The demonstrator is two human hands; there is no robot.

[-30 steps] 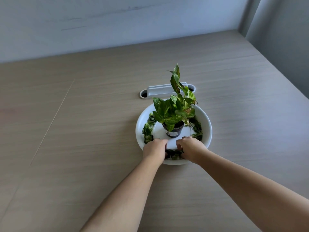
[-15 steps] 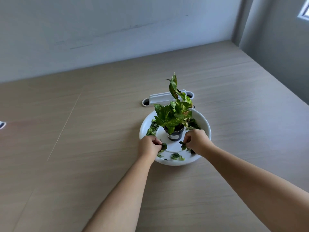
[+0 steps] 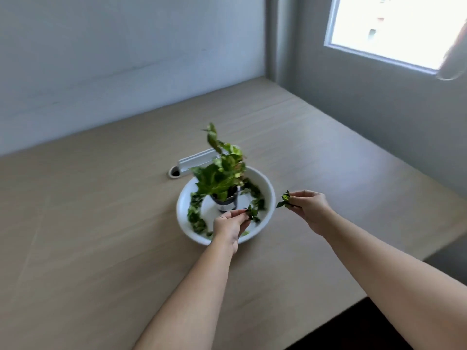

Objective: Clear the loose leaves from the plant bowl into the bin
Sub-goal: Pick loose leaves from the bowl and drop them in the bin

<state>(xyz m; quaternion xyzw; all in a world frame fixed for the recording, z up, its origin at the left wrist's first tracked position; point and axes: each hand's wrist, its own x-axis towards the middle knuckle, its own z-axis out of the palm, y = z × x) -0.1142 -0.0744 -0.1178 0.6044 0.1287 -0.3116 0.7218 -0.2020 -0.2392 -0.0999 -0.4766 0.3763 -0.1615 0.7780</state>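
A white plant bowl (image 3: 268, 188) sits mid-table with a small potted plant (image 3: 222, 173) standing in its middle. Loose leaves (image 3: 195, 218) lie along the bowl's left side, and more at its back right. My left hand (image 3: 231, 227) hovers over the bowl's front rim, pinching a clump of leaves (image 3: 252, 213). My right hand (image 3: 309, 208) is lifted just right of the bowl, outside its rim, and pinches another clump of leaves (image 3: 285, 200). No bin is in view.
A white cable-port cover (image 3: 194, 161) with a round hole (image 3: 174, 172) lies behind the bowl. The wooden table (image 3: 101, 223) meets the wall at the back and right. The table's front-right edge drops to a dark floor (image 3: 353, 332). A window (image 3: 394, 29) is upper right.
Both hands have lifted out of the bowl with leaves pinched in them. The right hand moved right, past the rim. The view swung up and right, showing the window.
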